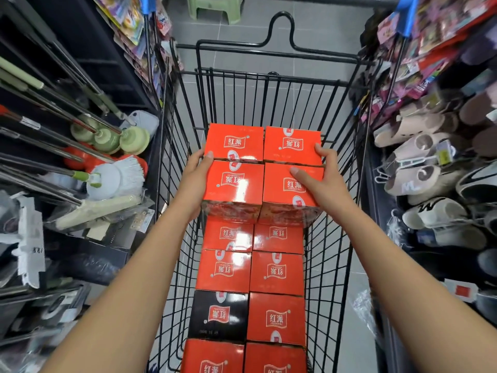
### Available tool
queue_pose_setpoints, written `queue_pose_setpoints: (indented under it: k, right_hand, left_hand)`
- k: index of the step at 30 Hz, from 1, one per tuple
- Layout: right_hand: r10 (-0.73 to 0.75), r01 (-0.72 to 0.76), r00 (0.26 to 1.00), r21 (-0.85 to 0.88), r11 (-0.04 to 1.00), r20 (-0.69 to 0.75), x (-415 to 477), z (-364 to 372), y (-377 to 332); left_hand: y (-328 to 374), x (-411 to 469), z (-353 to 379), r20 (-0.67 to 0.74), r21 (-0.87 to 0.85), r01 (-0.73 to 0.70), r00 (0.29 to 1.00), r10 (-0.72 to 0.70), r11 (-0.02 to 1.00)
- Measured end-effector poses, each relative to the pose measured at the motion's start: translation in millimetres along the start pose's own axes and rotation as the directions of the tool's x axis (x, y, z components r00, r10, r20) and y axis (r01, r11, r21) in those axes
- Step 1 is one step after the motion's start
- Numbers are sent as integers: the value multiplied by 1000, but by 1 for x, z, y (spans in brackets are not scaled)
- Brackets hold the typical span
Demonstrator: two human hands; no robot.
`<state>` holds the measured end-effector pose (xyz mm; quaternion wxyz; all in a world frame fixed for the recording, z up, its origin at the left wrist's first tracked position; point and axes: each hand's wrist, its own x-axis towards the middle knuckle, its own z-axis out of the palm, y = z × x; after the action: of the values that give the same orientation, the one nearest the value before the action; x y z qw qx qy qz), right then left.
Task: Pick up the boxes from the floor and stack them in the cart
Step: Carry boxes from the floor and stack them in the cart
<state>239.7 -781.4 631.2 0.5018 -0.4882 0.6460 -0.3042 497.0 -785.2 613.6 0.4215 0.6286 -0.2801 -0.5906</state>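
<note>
A shrink-wrapped pack of red boxes [242, 168] with white logos hangs over the far half of the black wire cart [269, 84]. My left hand [196, 176] grips its left side, thumb on top. My right hand [320, 179] grips its right side, thumb on top and fingers curled over the far edge. Below it, a lower layer of red boxes [277, 273] and one black box [219, 313] lines the cart floor toward me.
Mops, brushes and long handles [107, 146] lean on the left shelf close to the cart. Slippers and shoes [425, 168] fill the right shelf. A green stool [215, 6] stands on the grey tiled floor beyond the cart.
</note>
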Motion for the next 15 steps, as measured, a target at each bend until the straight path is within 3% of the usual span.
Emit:
queue_pose_setpoints:
  k: [5, 11, 15]
  right_hand:
    - [10, -9, 1000, -29, 1000, 12, 2, -4, 1]
    - [8, -8, 1000, -11, 1000, -6, 3, 1, 4]
    - [-17, 16, 1000, -44, 999, -18, 2, -2, 3]
  left_hand:
    - [6, 4, -17, 120, 136, 32, 992, -48, 990]
    - [-6, 6, -10, 69, 43, 8, 998, -11, 999]
    - [-1, 8, -15, 83, 97, 3, 996, -11, 995]
